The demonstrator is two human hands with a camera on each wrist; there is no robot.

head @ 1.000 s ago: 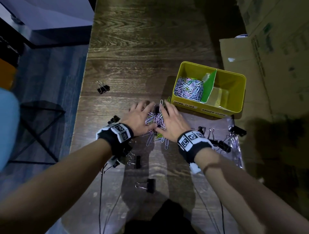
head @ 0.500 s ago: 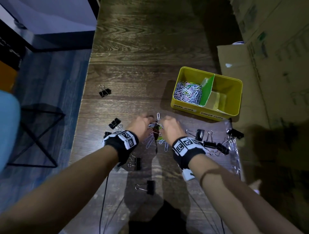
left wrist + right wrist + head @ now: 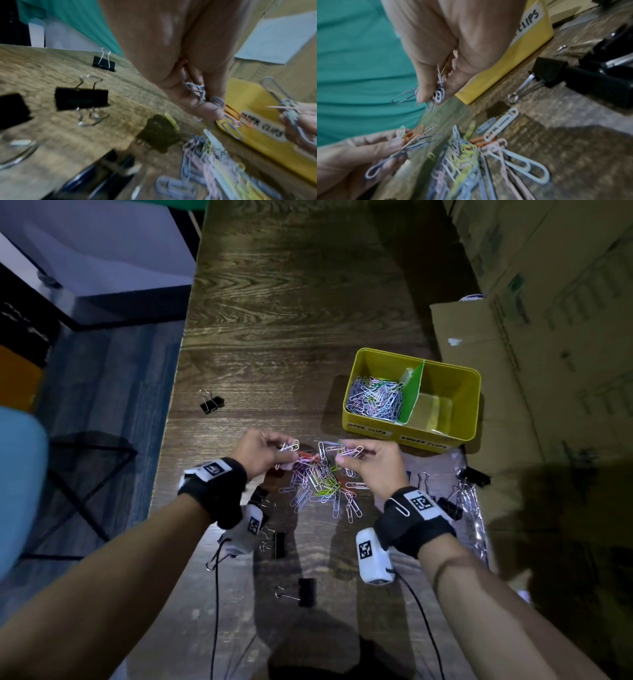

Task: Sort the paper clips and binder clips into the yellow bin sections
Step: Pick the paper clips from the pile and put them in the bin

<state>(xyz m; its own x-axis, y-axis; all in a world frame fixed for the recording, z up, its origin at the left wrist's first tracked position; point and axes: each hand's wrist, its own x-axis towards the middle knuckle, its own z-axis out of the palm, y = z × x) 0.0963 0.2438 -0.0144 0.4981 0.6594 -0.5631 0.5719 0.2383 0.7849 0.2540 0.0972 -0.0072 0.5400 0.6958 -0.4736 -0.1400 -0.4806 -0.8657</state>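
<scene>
A yellow bin [image 3: 442,440] with a green divider stands on the dark wood table; its left section holds several coloured paper clips [image 3: 375,402]. A loose pile of paper clips [image 3: 320,484] lies on the table between my hands. My left hand [image 3: 270,451] is raised over the pile's left side and pinches several paper clips [image 3: 202,93]. My right hand [image 3: 363,460] is raised over the pile's right side and pinches another bunch of paper clips [image 3: 439,86]. Black binder clips lie scattered: one [image 3: 211,402] at far left, one [image 3: 301,592] near me.
Cardboard boxes [image 3: 548,337] stand along the right edge behind the bin. A clear plastic bag [image 3: 469,508] with more binder clips [image 3: 474,475] lies to the right of my right wrist. The table's left edge drops to the floor, with a chair frame below.
Both hands were flat on the pile, then curled closed and lifted, each coming up with a pinch of paper clips. The pile now lies uncovered between them.
</scene>
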